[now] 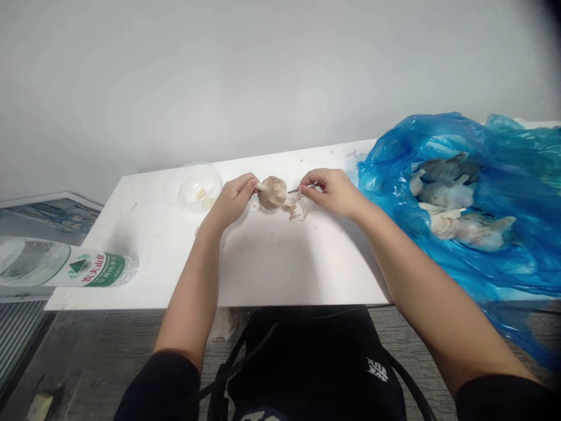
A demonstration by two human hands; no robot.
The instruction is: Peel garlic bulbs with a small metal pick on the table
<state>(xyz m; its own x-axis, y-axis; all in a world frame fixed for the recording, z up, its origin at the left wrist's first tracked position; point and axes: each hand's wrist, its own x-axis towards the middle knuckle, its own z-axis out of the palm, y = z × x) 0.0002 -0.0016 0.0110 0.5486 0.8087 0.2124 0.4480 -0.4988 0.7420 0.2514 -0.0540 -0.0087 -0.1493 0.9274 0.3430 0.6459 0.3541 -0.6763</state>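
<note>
My left hand (238, 197) pinches the stem of a whole garlic bulb (272, 193), holding it sideways just above the white table. Its root end points to the right. In my right hand (329, 190) is a thin dark metal tool (294, 191), gripped between thumb and fingers, with its tip close to the bulb's root end. I cannot make out whether the tip is a blade. Loose papery garlic skin (298, 211) hangs or lies beneath the tip. Left of my left hand stands a clear bowl (179, 196) with a few pale peeled garlic cloves (201, 195) in it.
On the right, a blue plastic bag (394, 152) lies open with several garlic bulbs (456, 193) inside. A large clear water bottle (100, 269) stands at the table's left end. Bits of skin dot the white table (263, 263). A grey wall (263, 76) rises behind it.
</note>
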